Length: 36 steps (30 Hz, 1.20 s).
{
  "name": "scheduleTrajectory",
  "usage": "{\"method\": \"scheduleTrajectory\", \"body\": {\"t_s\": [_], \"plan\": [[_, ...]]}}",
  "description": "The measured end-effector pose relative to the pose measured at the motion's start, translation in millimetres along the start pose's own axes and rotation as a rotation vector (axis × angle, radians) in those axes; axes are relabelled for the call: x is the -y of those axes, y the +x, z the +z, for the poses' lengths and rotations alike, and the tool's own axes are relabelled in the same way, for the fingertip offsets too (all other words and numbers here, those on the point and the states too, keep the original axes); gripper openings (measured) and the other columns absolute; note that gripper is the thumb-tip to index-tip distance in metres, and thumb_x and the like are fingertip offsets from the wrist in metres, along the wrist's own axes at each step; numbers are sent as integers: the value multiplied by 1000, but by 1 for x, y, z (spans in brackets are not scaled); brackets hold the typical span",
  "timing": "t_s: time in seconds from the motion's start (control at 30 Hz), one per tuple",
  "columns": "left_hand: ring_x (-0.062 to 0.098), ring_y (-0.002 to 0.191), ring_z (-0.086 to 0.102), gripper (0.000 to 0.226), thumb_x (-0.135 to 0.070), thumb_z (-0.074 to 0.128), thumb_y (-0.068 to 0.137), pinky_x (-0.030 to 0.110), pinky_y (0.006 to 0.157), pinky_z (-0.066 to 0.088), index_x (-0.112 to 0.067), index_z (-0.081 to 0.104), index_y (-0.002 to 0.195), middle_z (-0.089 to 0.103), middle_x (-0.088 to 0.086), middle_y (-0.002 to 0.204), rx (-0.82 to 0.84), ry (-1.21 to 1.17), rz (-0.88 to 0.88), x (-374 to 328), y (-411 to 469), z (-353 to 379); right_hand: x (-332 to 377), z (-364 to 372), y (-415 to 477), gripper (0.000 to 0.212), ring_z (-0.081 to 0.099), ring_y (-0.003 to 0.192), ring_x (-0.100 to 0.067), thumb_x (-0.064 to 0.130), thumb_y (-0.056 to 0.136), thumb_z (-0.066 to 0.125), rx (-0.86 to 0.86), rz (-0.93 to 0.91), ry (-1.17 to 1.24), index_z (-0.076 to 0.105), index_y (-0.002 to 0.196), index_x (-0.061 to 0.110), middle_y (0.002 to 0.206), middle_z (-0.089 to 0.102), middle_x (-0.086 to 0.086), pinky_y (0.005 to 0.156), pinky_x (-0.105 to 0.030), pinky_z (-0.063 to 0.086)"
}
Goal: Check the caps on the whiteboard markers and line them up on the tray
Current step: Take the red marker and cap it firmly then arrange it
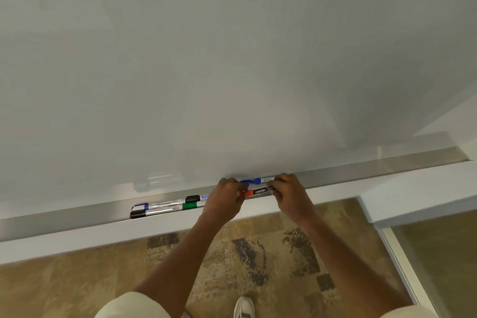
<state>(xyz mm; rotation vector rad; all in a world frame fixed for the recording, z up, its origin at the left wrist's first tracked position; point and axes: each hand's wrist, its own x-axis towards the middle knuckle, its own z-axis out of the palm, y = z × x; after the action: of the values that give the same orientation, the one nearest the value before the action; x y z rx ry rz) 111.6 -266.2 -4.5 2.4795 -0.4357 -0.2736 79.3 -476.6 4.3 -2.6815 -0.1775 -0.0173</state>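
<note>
A red-capped marker with a black "camlin" label is held level just above the metal tray. My left hand grips its red cap end and my right hand grips its other end. Behind it a blue marker lies in the tray. To the left, several markers lie together in the tray: a black-capped one, a green one, a blue-capped one and a black-capped one.
The whiteboard fills the upper view, the tray running along its lower edge. Below is patterned brown carpet, with my shoe on it. A glass partition with a metal frame stands at the right.
</note>
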Motion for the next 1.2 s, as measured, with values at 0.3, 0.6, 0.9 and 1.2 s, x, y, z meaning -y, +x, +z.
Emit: {"method": "scheduleTrajectory", "body": {"t_s": [0.3, 0.6, 0.9, 1.2], "plan": [[21, 97, 60, 19, -29, 61, 98, 40, 78, 58, -23, 75, 110, 68, -1, 105, 40, 90, -58, 0, 2, 13, -12, 25, 3, 20, 60, 101, -22, 8, 93, 63, 19, 56, 38, 73, 111, 10, 109, 67, -8, 88, -27, 50], [20, 103, 69, 43, -23, 80, 82, 24, 85, 48, -22, 69, 124, 74, -1, 119, 87, -95, -116, 20, 2, 6, -12, 40, -5, 16, 59, 99, -19, 17, 93, 64, -15, 51, -17, 73, 106, 17, 102, 66, -3, 76, -23, 48], [19, 96, 71, 30, -25, 71, 89, 29, 87, 55, -22, 73, 119, 78, -3, 110, 50, -90, -64, 21, 2, 5, -6, 43, -5, 21, 60, 103, -23, 28, 95, 57, 11, -28, -98, 70, 109, 20, 105, 64, -2, 83, -39, 54], [27, 97, 70, 26, -24, 61, 94, 34, 79, 57, -24, 75, 116, 77, -2, 113, -62, 43, 18, 8, 12, 3, -16, 31, -1, 20, 61, 103, -22, 12, 89, 65, -144, 13, -150, 69, 108, 17, 107, 67, -3, 86, -37, 53]]}}
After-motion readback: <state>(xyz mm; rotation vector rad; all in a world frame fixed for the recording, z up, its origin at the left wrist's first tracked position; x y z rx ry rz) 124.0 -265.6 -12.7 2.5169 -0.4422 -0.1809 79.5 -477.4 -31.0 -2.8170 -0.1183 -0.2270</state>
